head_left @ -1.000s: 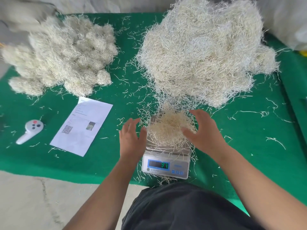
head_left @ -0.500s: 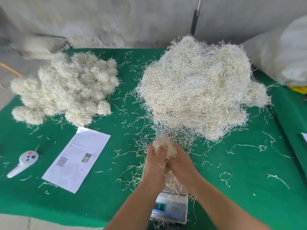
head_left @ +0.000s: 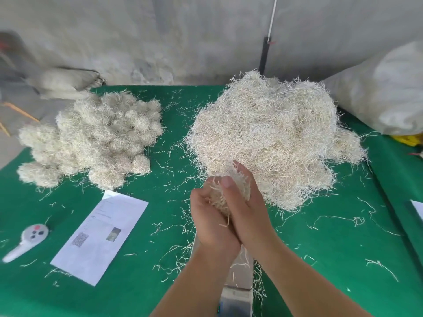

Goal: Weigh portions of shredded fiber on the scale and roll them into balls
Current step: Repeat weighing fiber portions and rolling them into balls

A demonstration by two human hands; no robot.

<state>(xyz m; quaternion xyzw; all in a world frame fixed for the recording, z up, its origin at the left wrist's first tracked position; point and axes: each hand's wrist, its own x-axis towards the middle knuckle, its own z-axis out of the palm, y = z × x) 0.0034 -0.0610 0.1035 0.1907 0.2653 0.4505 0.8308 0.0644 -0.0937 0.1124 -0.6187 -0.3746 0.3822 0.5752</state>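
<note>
Wad (head_left: 231, 193) of shredded fiber cupped between 2 hands, raised above the scale (head_left: 239, 280), near centre; left hand (head_left: 211, 221) curled under and round the wad's left side, fingers wrapped over it; right hand (head_left: 246, 209) pressed against the right side, thumb over the top, fingers curled behind; loose strands poking out above and between the fingers; wad not yet a tidy ball. Scale mostly hidden under the forearms; only a strip of steel pan and part of the body visible near the bottom edge, with a few stray strands on the pan; display not readable.

Big loose heap (head_left: 270, 143) of fiber just behind the hands, centre-right, on the green cloth (head_left: 142, 291); wad's far edge overlapping the heap's near edge in view, contact impossible to tell. Pile of finished balls (head_left: 91, 138) far left, well apart from the hands, stacked several deep.

White paper (head_left: 100, 236) near left with a QR code and a small photo, lying flat and tilted; white remote (head_left: 25, 242) with 1 red button left of the paper, apart from it. Scattered strands all over the cloth, thickest round the scale and between the 2 heaps. Pale sack (head_left: 384, 92) far right, beside the heap; grey wall (head_left: 183, 37) behind the table.
</note>
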